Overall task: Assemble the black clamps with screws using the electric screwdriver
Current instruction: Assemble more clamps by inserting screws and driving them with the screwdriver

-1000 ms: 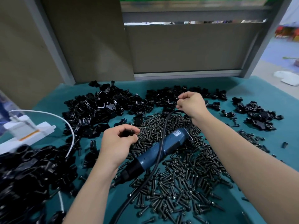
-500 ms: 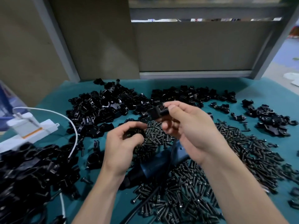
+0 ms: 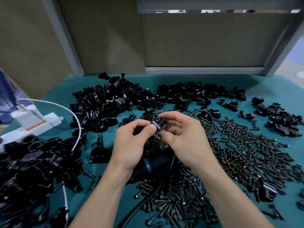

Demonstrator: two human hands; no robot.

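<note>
Black on black is the risk. The heap (image 3: 24, 170) along the left edge of the tabletop (image 3: 269, 86) would swallow any part I dropped. My left hand (image 3: 131, 142) and right hand (image 3: 182, 137) are together mid-tabletop, both pinching one clamp (image 3: 157, 123) at the fingertips. A slip, or halves seated crooked, would probably spoil the fit. The screwdriver (image 3: 156, 163) lies just under my wrists, and the screws (image 3: 246, 145) spread toward the right edge.

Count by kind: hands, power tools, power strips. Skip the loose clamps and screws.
Hands (left hand, right hand), both on one black clamp: 2
Electric screwdriver: 1
White power strip: 1
Total: 4
</note>
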